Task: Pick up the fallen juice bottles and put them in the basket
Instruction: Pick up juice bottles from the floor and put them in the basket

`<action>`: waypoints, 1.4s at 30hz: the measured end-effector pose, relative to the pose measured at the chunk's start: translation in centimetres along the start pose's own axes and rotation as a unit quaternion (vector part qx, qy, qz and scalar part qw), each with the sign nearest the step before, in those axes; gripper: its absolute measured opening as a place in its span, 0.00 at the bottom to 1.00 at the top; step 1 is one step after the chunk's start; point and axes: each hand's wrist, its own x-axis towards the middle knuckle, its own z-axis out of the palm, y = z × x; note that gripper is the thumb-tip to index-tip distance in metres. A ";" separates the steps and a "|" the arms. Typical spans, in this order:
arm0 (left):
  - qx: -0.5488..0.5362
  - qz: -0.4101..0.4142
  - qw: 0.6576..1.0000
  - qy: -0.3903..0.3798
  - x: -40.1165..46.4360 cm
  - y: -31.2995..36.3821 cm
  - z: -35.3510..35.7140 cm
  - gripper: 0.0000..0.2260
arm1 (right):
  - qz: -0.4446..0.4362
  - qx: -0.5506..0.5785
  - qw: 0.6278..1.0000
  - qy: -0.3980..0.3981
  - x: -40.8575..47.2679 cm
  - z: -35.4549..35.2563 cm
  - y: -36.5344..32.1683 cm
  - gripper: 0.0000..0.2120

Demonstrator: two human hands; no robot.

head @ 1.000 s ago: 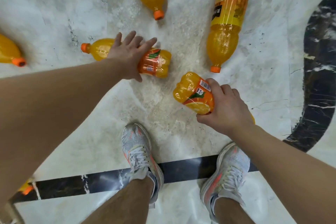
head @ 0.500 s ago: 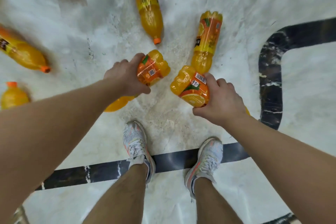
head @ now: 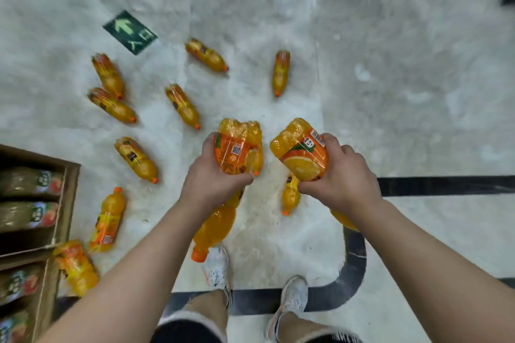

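Observation:
My left hand (head: 213, 181) grips an orange juice bottle (head: 237, 147) lifted off the floor, its base pointing away and its orange cap near my left shoe. My right hand (head: 338, 175) grips a second juice bottle (head: 302, 147) by its labelled middle, base tilted up and away. Several more orange juice bottles lie scattered on the pale marble floor, among them one (head: 182, 106) ahead, one (head: 136, 160) to the left and one (head: 289, 195) under my right hand. No basket is in view.
Brown cardboard boxes (head: 64, 203) holding green-labelled bottles stand at the left edge. A green arrow floor sign (head: 129, 32) lies ahead left. Black inlay stripes (head: 446, 185) cross the floor at right. My two shoes (head: 217, 267) stand below.
Both hands have risen with their bottles and the view has pulled back, so many more fallen bottles and the boxes at left now show.

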 end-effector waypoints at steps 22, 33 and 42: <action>-0.150 -0.014 0.926 0.346 -35.0 14.6 -29.0 0.50 | -0.345 -0.028 0.936 0.064 -23.7 -26.7 -23.3 0.55; -0.247 -0.155 0.798 0.528 -58.0 6.5 -24.2 0.54 | -0.569 -0.057 0.819 -0.054 -41.2 -19.9 -28.8 0.53; -0.285 -0.286 0.665 0.628 -77.5 -3.2 -20.7 0.55 | -0.677 -0.122 0.711 -0.142 -61.6 -8.9 -31.5 0.54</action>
